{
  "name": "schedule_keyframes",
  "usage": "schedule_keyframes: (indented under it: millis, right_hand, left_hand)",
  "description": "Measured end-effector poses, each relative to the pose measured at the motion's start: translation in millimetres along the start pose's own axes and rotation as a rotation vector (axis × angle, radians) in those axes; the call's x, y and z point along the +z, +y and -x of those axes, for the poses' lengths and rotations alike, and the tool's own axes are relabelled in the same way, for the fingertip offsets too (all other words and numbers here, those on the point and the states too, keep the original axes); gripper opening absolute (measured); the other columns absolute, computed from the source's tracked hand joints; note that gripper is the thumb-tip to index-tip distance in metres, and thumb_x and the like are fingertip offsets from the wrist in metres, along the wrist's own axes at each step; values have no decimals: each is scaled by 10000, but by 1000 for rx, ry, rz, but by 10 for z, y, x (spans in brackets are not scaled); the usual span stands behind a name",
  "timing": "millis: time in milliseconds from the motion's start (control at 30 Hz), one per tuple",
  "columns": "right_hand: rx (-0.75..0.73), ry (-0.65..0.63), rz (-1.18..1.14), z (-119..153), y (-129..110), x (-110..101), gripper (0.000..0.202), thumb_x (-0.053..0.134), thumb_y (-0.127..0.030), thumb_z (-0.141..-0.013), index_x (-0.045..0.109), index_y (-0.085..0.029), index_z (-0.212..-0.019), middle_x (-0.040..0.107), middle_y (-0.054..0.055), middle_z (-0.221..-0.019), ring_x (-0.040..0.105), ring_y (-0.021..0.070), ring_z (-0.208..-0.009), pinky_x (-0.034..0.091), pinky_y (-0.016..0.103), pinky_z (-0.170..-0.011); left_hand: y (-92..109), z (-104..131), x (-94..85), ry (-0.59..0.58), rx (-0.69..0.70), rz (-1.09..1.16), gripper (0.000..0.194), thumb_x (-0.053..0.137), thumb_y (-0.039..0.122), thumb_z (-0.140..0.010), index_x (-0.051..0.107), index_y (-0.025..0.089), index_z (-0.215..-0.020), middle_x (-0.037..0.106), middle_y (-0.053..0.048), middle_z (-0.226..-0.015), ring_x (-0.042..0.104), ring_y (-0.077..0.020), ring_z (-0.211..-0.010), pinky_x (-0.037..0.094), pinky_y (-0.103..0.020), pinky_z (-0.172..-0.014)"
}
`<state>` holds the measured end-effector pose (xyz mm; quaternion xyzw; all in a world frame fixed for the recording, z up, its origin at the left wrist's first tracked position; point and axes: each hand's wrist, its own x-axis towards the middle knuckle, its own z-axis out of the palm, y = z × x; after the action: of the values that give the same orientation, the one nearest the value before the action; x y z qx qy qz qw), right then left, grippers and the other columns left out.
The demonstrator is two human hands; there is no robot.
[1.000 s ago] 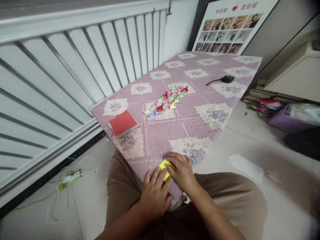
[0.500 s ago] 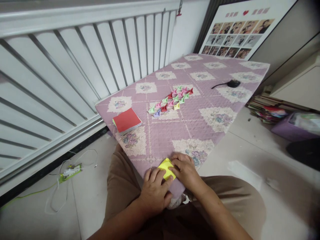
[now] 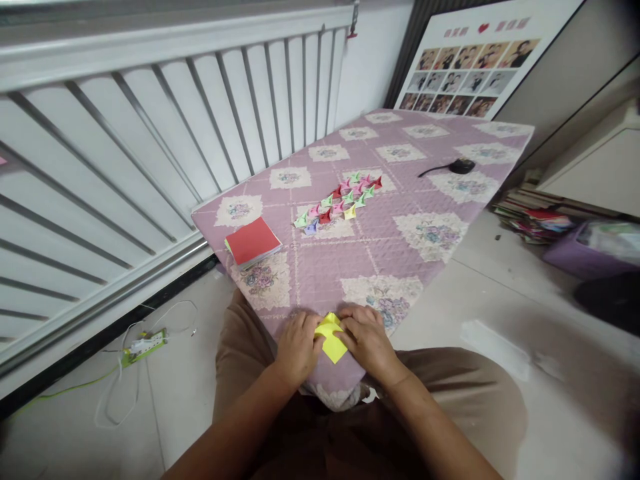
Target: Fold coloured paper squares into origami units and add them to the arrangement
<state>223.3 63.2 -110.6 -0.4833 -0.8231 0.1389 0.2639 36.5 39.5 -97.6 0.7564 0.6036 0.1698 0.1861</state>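
Note:
A yellow sheet of origami paper point(image 3: 334, 344), partly folded at its far corner, lies at the near corner of the table. My left hand point(image 3: 299, 345) grips its left edge, thumb on top and the other fingers curled at the side. On the opposite edge, my right hand point(image 3: 367, 338) holds the paper with its thumb on the surface. Farther up the table sit rows of small folded paper pieces point(image 3: 338, 207) in red, pink, green, yellow and purple. A stack of square paper point(image 3: 253, 241) with a red sheet on top lies to the left.
The table point(image 3: 320, 267) wears a purple floral cloth. A black object with a strap point(image 3: 461, 165) rests toward its far right. A white radiator point(image 3: 220, 107) runs along the left, and a power strip point(image 3: 145, 345) with cables lies on the floor.
My left hand has moved from the paper's near side up to its left edge, uncovering the near corner. My right hand stays on the right edge. The view has shifted slightly.

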Motion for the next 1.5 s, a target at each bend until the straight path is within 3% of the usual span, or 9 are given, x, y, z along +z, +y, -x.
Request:
schedule_keyframes:
  millis: [167,367,600,867,1233,1500]
  right_hand:
    - [-35,60,40,31,-18,8,126,610,-298,-848,615,-214,-754,637,40,-982,512,230,-1016,279,442,-976]
    - [-55,41,34,60,34,-22,82,617,-293,-845,643,-230,-800,635,40,-994,514,225,-1003,318,421,-940]
    - [-87,37,58,115,41,-59,103,589,-290,-871,658,-224,-831,625,45,-964,496,221,-985,337,380,-885]
    - [-163,-51,183,167,-10,-92,193,505,-255,-926,651,-228,-802,627,28,-800,493,184,-850,318,349,-827]
    - [-201,-82,166,246,-18,-133,192,486,-214,-925,671,-247,-962,656,45,-875,526,196,-879,367,357,-837]
    - [-174,-76,170,436,-59,-193,271,530,-172,-895,631,-235,-1139,653,62,-1143,528,229,-1092,369,397,-930]
  left_hand:
    - [-6,-62,-76,-97,24,-46,122,555,221,-845,608,223,-954,586,-23,-970,531,-189,-949,422,-327,-840]
    - [-35,-86,-112,-123,70,-59,83,555,234,-863,630,201,-868,593,-22,-921,538,-169,-903,425,-302,-796]
    - [-137,-109,-140,-193,163,-113,143,513,231,-903,654,214,-917,602,-14,-934,548,-154,-883,424,-275,-759]
    - [-199,-29,-107,-166,314,-244,176,496,177,-899,652,215,-971,593,-37,-979,512,-183,-931,429,-304,-812]
    - [-209,37,-142,-181,362,-329,145,525,232,-903,655,233,-966,603,-34,-971,499,-190,-900,424,-317,-777]
    - [-81,177,-258,-192,435,-430,304,509,273,-914,541,310,-1214,577,-48,-997,500,-219,-903,406,-333,-740]
